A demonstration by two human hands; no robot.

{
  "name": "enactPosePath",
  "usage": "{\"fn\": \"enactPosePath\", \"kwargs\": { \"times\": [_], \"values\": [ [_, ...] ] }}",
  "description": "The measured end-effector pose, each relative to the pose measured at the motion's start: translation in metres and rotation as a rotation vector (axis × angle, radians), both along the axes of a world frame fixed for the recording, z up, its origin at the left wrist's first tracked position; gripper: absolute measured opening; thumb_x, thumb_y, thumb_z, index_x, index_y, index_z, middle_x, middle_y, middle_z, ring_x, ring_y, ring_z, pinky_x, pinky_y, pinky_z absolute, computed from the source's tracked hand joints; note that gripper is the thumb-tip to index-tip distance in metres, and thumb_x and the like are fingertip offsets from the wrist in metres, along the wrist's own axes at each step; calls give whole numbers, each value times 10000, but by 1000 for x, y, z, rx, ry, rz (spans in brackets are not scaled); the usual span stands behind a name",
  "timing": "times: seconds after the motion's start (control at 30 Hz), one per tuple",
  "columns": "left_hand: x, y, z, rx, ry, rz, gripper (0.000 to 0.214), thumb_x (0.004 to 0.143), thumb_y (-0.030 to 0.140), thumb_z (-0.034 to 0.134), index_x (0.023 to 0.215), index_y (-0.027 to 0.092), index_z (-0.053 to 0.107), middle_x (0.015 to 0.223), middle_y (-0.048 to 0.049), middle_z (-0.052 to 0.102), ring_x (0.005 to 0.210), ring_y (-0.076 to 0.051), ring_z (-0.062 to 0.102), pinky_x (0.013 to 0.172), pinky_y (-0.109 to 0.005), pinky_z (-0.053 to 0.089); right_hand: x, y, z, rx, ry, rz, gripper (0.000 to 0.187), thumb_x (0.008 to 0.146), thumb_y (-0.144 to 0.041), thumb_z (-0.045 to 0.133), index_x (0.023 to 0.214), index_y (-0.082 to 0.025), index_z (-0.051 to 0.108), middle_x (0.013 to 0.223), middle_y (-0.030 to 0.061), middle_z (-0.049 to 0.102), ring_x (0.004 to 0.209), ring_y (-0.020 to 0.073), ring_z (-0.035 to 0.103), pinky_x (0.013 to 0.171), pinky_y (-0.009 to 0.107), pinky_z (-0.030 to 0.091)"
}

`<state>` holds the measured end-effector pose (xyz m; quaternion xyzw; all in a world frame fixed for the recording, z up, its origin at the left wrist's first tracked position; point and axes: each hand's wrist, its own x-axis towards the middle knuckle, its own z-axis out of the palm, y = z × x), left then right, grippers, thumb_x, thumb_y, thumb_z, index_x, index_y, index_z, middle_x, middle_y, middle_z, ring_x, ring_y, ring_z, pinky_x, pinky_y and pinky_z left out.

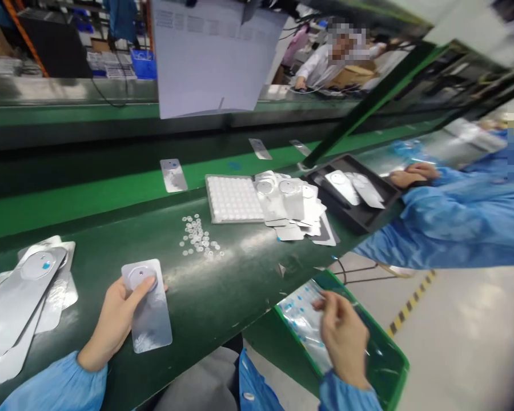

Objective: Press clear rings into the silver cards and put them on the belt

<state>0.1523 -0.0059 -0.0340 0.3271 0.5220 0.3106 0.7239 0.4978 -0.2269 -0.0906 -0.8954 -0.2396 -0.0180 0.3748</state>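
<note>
My left hand grips a silver rectangular plate by its left edge, thumb on the round ring near its top and fingers beneath. The plate is just over the green bench. Lower right, my right hand hangs over a green bin, fingertips pinched together and slightly blurred; what they hold, if anything, cannot be made out. Under that hand lies a clear plastic sheet with blue spots. Beyond the held plate, many small white rings are scattered on the bench.
Similar plates overlap at the left, and more plates are heaped beside a white gridded tray. A black tray with several plates stands near a co-worker's blue sleeve. Single plates lie on the green belt.
</note>
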Motion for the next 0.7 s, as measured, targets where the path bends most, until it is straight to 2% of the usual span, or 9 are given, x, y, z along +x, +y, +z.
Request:
{"fn": "enactPosePath", "kwargs": {
  "times": [0.07,0.17,0.23,0.3,0.37,0.47,0.53,0.6,0.7],
  "values": [
    [15,-4,-1,-24,-26,43,714,538,484,987,1080,138,674,849,-97,782,771,-273,748,621,-303,592,-47,32,9,184,53,277,348,945,-477,459,1032,-206,659,933,129,731,853,280,683,793,421,541],
    [42,-15,-8,-23,-125,61,759,552,514,965,1142,135,674,949,-126,789,932,-327,753,732,-349,610,-112,87,15,171,191,712,341,964,-483,545,1130,-219,682,990,100,738,925,255,688,787,364,563],
    [54,-20,-17,88,-183,0,724,638,538,910,1190,135,672,1104,-159,772,1110,-357,712,886,-395,594,-127,114,19,151,197,785,362,943,-524,577,1063,-216,726,911,77,754,845,241,703,715,324,567],
    [55,-17,-24,297,-164,-73,694,733,523,846,1293,173,636,1300,-165,707,1294,-348,618,1041,-416,527,-106,131,28,162,140,699,431,940,-566,522,968,-202,751,840,78,760,758,236,704,666,316,560],
    [48,-1,-26,539,-32,-134,653,818,476,778,1387,227,576,1420,-140,639,1383,-306,549,1134,-420,450,-54,146,42,189,78,553,522,938,-592,442,972,-170,748,843,120,763,751,262,699,684,358,555],
    [37,47,-15,823,269,-175,552,882,407,701,1384,211,583,1395,-144,650,1341,-300,578,1180,-451,379,41,175,64,203,-16,347,610,863,-663,449,957,-126,723,841,202,731,824,348,681,749,467,523],
    [42,89,0,896,414,-131,530,876,355,709,1356,156,604,1409,-188,630,1371,-339,537,1212,-474,308,83,194,74,186,-59,305,613,833,-657,502,955,-95,716,840,237,707,890,399,662,823,545,488],
    [59,130,18,885,444,-62,524,855,322,747,1307,86,627,1448,-262,570,1448,-407,423,1231,-527,223,93,202,76,183,-113,294,592,822,-609,554,995,-64,708,936,276,692,1022,441,624,935,612,424],
    [94,170,43,846,372,-37,469,913,375,720,1261,70,646,1414,-235,581,1398,-414,465,1175,-577,315,59,191,57,255,-276,363,523,894,-530,526,1103,-78,688,1141,273,653,1187,421,547,1048,618,354]
  ]
}}
